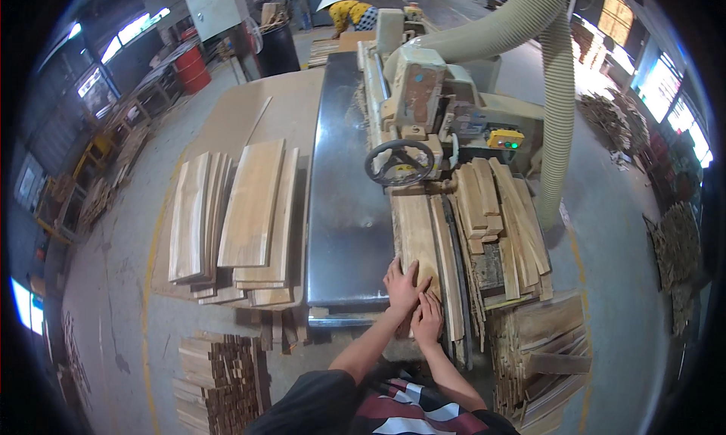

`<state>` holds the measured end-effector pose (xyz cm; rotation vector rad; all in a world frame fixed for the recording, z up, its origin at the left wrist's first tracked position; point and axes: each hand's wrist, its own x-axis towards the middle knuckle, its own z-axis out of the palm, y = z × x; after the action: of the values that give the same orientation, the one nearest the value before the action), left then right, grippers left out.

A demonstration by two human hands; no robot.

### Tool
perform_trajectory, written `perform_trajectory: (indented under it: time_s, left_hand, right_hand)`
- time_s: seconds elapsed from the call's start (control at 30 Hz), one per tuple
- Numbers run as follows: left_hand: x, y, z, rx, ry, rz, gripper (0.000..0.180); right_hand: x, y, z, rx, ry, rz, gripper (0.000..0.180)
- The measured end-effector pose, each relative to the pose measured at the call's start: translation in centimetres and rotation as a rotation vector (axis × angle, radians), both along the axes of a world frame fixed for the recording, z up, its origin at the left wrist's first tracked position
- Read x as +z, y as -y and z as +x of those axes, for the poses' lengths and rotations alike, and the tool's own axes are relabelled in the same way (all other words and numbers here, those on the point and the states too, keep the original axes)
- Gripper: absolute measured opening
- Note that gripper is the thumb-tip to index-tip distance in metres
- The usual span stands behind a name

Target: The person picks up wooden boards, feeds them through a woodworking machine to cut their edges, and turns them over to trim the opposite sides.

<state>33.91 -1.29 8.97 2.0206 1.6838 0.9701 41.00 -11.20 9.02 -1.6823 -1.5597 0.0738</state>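
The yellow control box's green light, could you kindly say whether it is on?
On: the green light glows brightly on the yellow control box.

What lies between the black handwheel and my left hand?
In the head view, a light wooden board stretches between the black handwheel and your left hand.

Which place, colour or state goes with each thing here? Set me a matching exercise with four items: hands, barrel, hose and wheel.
Things:
1. Left hand and right hand
2. Barrel
3. Hose
4. Wheel

Descriptions:
A. Red, toward the upper left of the picture
B. Black and round, on the near side of the machine
C. Close together on a light wooden board
D. Cream and ribbed, hanging down at the machine's right

Pairs: 1-C, 2-A, 3-D, 4-B
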Motion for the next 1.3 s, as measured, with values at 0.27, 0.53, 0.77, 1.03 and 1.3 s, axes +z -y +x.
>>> perform_trajectory:
  time_s: [0.27, 0.53, 0.77, 1.03, 1.3]
  left_hand:
    - [0.04, -0.01, -0.05, 0.004, 0.009, 0.009, 0.059]
    - [-0.03, 0.00, -0.09, 0.007, 0.016, 0.024, 0.059]
    - [-0.38, -0.03, -0.13, -0.006, 0.013, 0.016, 0.064]
    - [-0.02, 0.13, 0.01, 0.010, -0.021, 0.043, 0.062]
    - [-0.15, -0.13, -0.10, -0.015, 0.003, -0.012, 0.064]
  right_hand:
    - [-0.41, 0.01, 0.12, 0.006, 0.004, -0.031, 0.039]
    - [-0.56, -0.07, 0.12, 0.013, 0.015, -0.016, 0.036]
    - [-0.48, 0.05, -0.04, 0.006, -0.012, -0.001, 0.037]
    - [-0.69, 0.00, 0.12, 0.013, -0.017, 0.015, 0.038]
    - [-0.46, -0.19, 0.06, 0.008, -0.010, -0.001, 0.038]
